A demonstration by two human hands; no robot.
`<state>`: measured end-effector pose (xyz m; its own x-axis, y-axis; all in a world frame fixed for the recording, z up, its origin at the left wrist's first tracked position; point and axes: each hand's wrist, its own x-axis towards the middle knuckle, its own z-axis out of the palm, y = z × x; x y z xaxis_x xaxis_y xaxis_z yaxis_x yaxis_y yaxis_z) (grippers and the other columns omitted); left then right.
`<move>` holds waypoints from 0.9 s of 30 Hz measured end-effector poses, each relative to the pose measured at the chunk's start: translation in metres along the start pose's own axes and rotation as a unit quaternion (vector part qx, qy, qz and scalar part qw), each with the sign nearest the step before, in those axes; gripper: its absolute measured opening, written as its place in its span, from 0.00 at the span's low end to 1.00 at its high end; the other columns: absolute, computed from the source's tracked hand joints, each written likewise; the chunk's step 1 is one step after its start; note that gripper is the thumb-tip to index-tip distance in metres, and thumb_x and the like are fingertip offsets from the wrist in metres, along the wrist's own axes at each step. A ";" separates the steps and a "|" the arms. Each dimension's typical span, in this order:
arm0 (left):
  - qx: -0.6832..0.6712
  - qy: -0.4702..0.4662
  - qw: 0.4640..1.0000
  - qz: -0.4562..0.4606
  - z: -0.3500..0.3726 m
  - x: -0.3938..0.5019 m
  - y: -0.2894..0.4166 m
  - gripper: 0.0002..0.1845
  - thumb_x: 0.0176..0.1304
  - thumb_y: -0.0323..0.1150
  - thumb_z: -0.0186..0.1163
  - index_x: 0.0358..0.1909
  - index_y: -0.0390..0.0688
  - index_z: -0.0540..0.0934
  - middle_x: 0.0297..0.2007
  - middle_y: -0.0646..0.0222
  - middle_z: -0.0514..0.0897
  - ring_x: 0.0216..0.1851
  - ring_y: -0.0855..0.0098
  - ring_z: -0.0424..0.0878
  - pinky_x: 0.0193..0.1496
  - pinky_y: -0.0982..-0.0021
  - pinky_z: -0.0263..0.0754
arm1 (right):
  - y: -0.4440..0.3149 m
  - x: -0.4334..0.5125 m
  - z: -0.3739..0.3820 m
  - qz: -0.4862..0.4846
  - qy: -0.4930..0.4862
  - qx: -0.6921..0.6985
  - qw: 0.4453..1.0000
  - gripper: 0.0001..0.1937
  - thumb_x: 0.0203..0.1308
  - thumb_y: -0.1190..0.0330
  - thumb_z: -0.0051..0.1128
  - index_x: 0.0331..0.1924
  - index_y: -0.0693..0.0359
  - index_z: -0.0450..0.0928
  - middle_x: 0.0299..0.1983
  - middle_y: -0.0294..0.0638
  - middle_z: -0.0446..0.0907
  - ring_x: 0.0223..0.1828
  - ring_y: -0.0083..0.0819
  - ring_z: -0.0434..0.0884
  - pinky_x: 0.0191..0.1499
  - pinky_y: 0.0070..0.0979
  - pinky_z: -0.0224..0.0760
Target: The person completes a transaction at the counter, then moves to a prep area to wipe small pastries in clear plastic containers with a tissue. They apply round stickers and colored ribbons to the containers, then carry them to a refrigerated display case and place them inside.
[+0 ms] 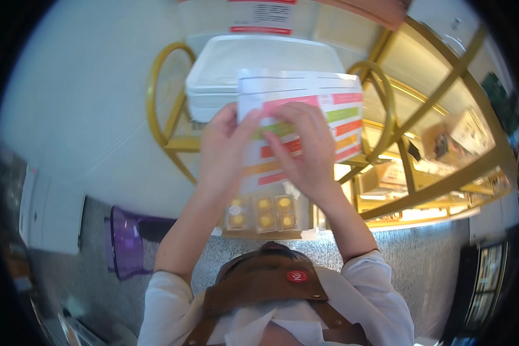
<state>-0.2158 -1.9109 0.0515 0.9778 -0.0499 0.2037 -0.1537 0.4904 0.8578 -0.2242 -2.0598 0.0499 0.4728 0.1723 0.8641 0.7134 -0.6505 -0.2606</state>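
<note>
A white sheet of colored label strips (345, 100), pink, green, red and orange, is held up in front of me. My left hand (220, 151) grips its left side, with the thumb on the front face. Over the middle of the sheet lies my right hand (313, 155), its thumb and fingertips at the strips. Blur hides whether those fingers pinch anything. Behind the sheet sits a stack of white trays (264, 54). Below my hands, clear packs (264, 213) hold round yellow pieces of food.
Curved gold metal rails (152, 95) flank the tray stack. On the right stands a lit gold-framed shelf (432, 203) with boxes (382, 177) on it. A purple translucent plastic item (125, 242) is low on the left, near the pale wall (78, 112).
</note>
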 end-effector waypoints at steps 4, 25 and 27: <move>0.088 -0.045 0.989 0.112 -0.011 -0.019 -0.018 0.11 0.72 0.28 0.58 0.53 0.36 0.77 0.49 0.65 0.83 0.49 0.77 0.79 0.53 0.72 0.74 | -0.015 -0.020 -0.001 0.024 0.086 0.038 0.995 0.16 0.53 0.70 0.69 0.46 0.63 0.78 0.45 0.46 0.80 0.45 0.46 0.80 0.47 0.38 0.76; 0.187 -0.124 0.907 0.356 0.080 -0.085 -0.059 0.15 0.64 0.33 0.71 0.32 0.31 0.76 0.27 0.60 0.78 0.30 0.67 0.78 0.34 0.65 0.76 | -0.057 -0.092 -0.088 0.048 0.264 -0.195 0.943 0.10 0.46 0.71 0.62 0.27 0.65 0.71 0.25 0.46 0.73 0.28 0.48 0.74 0.32 0.41 0.67; 0.211 -0.125 0.901 0.357 0.081 -0.087 -0.057 0.15 0.64 0.33 0.71 0.33 0.31 0.77 0.28 0.59 0.80 0.30 0.67 0.79 0.35 0.66 0.77 | -0.065 -0.092 -0.095 0.048 0.278 -0.204 0.937 0.10 0.45 0.71 0.62 0.27 0.64 0.71 0.25 0.46 0.72 0.28 0.48 0.75 0.32 0.41 0.67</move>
<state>-0.3039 -2.0053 0.0232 0.5536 -0.0727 0.8296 -0.8233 0.1020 0.5584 -0.3629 -2.1036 0.0281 0.1011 -0.2411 0.9652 0.3709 -0.8911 -0.2615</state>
